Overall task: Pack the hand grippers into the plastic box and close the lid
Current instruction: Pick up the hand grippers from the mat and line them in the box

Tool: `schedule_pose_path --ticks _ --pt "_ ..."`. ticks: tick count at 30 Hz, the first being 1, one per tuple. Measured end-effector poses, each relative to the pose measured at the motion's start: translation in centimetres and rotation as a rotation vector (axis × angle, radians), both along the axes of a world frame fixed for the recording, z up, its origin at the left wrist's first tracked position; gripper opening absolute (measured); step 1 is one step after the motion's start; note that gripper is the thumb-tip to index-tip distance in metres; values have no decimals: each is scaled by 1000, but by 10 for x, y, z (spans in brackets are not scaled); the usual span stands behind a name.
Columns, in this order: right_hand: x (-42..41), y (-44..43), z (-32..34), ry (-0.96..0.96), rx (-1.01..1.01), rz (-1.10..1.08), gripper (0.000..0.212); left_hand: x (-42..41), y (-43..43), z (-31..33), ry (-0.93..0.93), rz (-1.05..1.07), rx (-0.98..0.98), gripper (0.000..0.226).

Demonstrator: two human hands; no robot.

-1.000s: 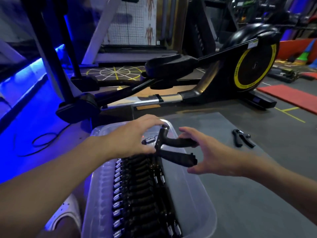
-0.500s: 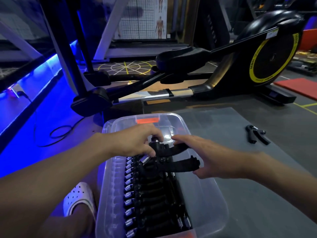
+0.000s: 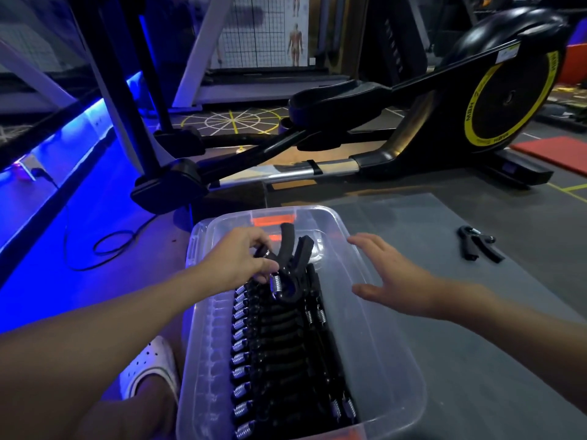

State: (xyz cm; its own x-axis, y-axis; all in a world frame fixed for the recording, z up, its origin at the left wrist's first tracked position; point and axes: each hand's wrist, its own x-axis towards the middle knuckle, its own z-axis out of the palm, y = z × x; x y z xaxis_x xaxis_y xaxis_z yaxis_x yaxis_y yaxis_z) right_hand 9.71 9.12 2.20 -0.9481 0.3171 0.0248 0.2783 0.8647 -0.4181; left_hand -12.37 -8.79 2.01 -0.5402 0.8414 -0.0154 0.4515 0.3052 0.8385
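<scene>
A clear plastic box (image 3: 384, 341) sits on the floor in front of me, with a row of several black hand grippers (image 3: 273, 347) packed along its left side, springs to the left. My left hand (image 3: 241, 258) pinches one black hand gripper (image 3: 290, 265) at its spring end, handles pointing up and away at the far end of the row. My right hand (image 3: 390, 277) hovers over the box's right rim with fingers spread, holding nothing. Another hand gripper (image 3: 478, 244) lies on the clear lid (image 3: 476, 312) to the right.
A black and yellow elliptical trainer (image 3: 413, 122) stands just beyond the box. A black cable (image 3: 104, 246) loops on the blue-lit floor at left. My white shoe (image 3: 149, 366) is beside the box's near left corner. A red mat (image 3: 559, 154) lies far right.
My right hand has let go of the gripper's handles and drawn back to the right. My left hand has turned the gripper so its handles point upward over the row.
</scene>
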Motion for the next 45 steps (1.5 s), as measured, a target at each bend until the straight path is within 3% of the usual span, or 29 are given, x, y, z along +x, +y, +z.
schedule_pose_path --ticks 6,13,19,24,36,42,45 --pt "7 -7 -21 -126 -49 -6 88 -9 4 -27 -129 122 49 25" --pt "16 -6 -26 -147 -47 22 89 -15 17 -49 -176 141 -18 28" --pt "18 -2 -27 -138 -65 37 90 -13 25 -65 -68 68 -150 30" --pt "19 -2 -27 -130 -75 34 90 -18 26 -69 258 52 -281 33" --pt "21 -6 -29 -109 -106 21 87 -28 16 -83 368 -4 -401 20" --pt "21 -7 -29 -110 -112 15 87 -25 16 -87 335 21 -392 31" --pt "21 -8 -30 -109 -109 13 87 -20 15 -86 321 -29 -390 49"
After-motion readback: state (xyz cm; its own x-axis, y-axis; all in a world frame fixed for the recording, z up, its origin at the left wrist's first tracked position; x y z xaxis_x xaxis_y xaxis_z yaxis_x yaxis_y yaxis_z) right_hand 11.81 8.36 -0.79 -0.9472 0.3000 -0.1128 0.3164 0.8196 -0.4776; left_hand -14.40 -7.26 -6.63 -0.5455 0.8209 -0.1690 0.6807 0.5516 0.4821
